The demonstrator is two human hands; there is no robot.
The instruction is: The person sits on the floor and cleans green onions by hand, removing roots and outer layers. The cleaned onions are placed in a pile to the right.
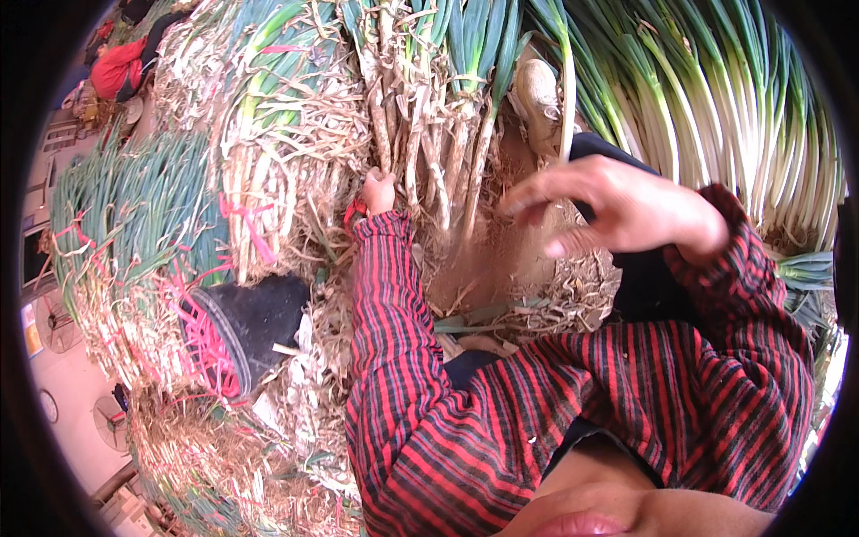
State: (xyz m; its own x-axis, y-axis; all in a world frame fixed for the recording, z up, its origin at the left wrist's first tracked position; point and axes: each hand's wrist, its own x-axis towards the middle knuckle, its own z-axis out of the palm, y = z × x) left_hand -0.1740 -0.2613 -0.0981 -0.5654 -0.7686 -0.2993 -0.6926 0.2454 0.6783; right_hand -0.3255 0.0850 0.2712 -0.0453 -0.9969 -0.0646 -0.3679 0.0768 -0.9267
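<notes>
My left hand (380, 191) is closed at the lower end of an unpeeled green onion stalk (381, 127), whose outer layers are brown and dry. More unpeeled green onions (463, 134) lie just right of it, roots towards me. My right hand (624, 208), blurred, hovers above the soil-covered ground with thumb and fingers apart and nothing between them. Just beyond its fingers lies a single clean, pale green onion (568, 87), its lower end close to the hand. A large row of peeled green onions (711, 121) with white stems spreads out at the upper right.
A black bucket (268, 329) of pink ties lies tipped at the left. Tied bundles of green onions (248, 221) and dry husks (322, 389) surround it. A shoe (537, 94) stands beyond the right hand. Another person in red (119, 70) is at the far upper left, with fans (59, 321) below.
</notes>
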